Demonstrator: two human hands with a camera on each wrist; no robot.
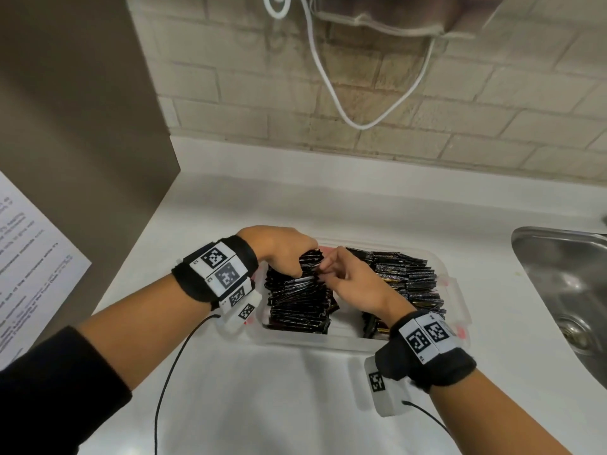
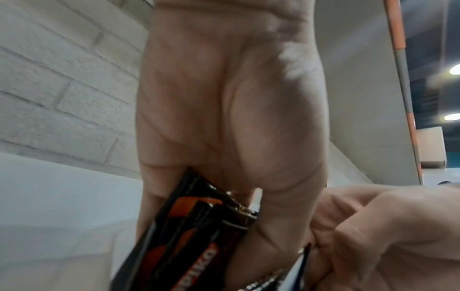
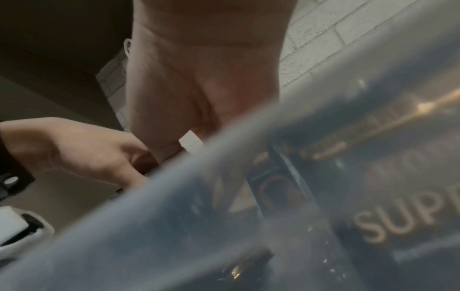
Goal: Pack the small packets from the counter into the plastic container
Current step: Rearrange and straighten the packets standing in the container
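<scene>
A clear plastic container (image 1: 460,292) sits on the white counter (image 1: 262,405), holding two rows of black packets: a left row (image 1: 297,307) and a right row (image 1: 409,274). My left hand (image 1: 294,259) grips a bundle of black-and-orange packets (image 2: 194,236) at the far end of the left row. My right hand (image 1: 331,265) reaches across and pinches the packets' edge right beside the left fingers. In the right wrist view, the blurred container wall (image 3: 273,196) fills the frame below my palm (image 3: 199,78). The right fingertips are hidden there.
A steel sink (image 1: 565,274) lies at the right. A printed paper sheet (image 1: 36,251) hangs on the brown panel (image 1: 82,126) at the left. A white cable (image 1: 361,121) loops down the brick wall behind the counter.
</scene>
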